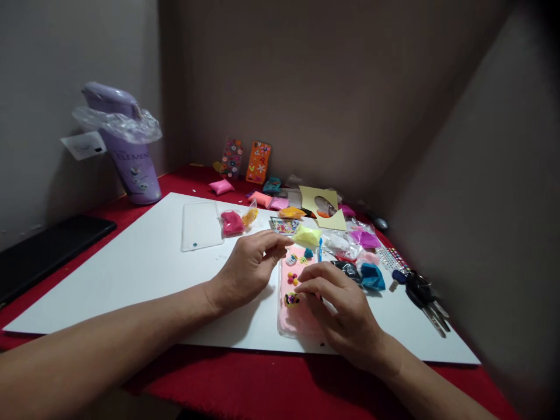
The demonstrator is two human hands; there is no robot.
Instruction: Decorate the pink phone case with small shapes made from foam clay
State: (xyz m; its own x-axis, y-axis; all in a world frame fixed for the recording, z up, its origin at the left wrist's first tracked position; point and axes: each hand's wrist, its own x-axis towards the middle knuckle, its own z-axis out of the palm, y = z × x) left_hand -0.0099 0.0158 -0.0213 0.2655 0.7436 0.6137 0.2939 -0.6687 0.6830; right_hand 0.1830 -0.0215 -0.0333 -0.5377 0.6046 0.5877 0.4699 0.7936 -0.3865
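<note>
A phone case point(295, 322) covered in pink clay lies on the white board, with small clay decorations along it. Beside its upper left edge, my left hand point(254, 262) is raised with thumb and fingers pressed together; whatever they pinch is hidden. Over the case's right side, my right hand point(343, 306) has its fingers bent into a pinch by a yellow and black clay piece point(291, 299); what lies between the tips is too small to make out. A pink and yellow clay flower point(293, 278) sits just above that piece.
The white board point(144, 274) rests on a red cloth. Clay packets, including yellow point(307, 235) and blue point(372, 277), lie beyond the case. A clear case point(202, 226) is at left, keys point(426, 297) at right, a purple tumbler point(135, 157) at back left.
</note>
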